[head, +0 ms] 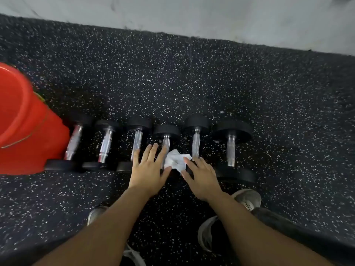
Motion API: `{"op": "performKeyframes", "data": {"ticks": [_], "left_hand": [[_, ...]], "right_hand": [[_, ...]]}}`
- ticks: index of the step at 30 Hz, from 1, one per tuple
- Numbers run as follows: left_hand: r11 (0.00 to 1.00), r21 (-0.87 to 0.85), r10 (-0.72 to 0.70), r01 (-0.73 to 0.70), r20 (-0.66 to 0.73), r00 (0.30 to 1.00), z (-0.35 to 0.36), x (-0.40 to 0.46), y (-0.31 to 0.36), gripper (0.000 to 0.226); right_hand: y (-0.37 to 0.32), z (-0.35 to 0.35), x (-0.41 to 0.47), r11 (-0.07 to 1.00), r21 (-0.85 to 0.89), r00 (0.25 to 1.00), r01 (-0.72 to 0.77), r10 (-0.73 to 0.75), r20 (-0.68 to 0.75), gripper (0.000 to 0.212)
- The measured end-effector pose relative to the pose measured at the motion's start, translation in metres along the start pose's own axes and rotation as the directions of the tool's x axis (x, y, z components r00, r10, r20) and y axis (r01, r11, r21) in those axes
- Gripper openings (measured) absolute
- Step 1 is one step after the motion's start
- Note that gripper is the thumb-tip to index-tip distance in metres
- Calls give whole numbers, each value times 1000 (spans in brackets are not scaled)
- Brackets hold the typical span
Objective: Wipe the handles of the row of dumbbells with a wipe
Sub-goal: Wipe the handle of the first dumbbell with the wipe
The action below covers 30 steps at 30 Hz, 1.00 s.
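Several black dumbbells with chrome handles lie side by side on the speckled rubber floor, running from the leftmost dumbbell (74, 142) to the largest one (231, 148) on the right. A crumpled white wipe (175, 160) lies over the near part of a middle dumbbell's handle (166, 140). My left hand (148, 169) is flat with fingers spread, just left of the wipe and touching its edge. My right hand (201, 177) reaches in from the right, fingertips on the wipe's right edge. The near weights of the middle dumbbells are hidden under my hands.
A red bucket (23, 120) stands at the left, touching the leftmost dumbbell. A pale wall (192, 14) runs along the far edge of the floor. My shoes (247, 198) are right behind the row, close to my arms.
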<state>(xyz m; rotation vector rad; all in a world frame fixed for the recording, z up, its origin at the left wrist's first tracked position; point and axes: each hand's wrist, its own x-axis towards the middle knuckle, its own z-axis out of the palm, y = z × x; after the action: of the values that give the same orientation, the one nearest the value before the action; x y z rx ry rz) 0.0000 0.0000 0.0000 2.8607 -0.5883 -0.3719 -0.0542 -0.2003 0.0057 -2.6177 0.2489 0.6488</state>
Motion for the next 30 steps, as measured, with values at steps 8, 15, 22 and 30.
{"op": "performKeyframes", "data": {"ticks": [8,15,22,30], "left_hand": [[1000,-12,-4,4,-75,997,15,10,-3,72],[999,-44,14,-22,-157,987,-22,10,20,72],[979,-187,3,-87,-409,912,-99,20,65,66],[931,-330,-36,-158,-512,858,-157,38,124,67]], "right_hand": [[3,2,17,996,48,995,81,-78,-64,52],[-13,-39,3,927,259,951,272,-219,-217,41],[-39,-158,-19,854,229,855,468,-372,-361,36],[-25,-251,-56,791,316,817,524,-361,-449,30]]}}
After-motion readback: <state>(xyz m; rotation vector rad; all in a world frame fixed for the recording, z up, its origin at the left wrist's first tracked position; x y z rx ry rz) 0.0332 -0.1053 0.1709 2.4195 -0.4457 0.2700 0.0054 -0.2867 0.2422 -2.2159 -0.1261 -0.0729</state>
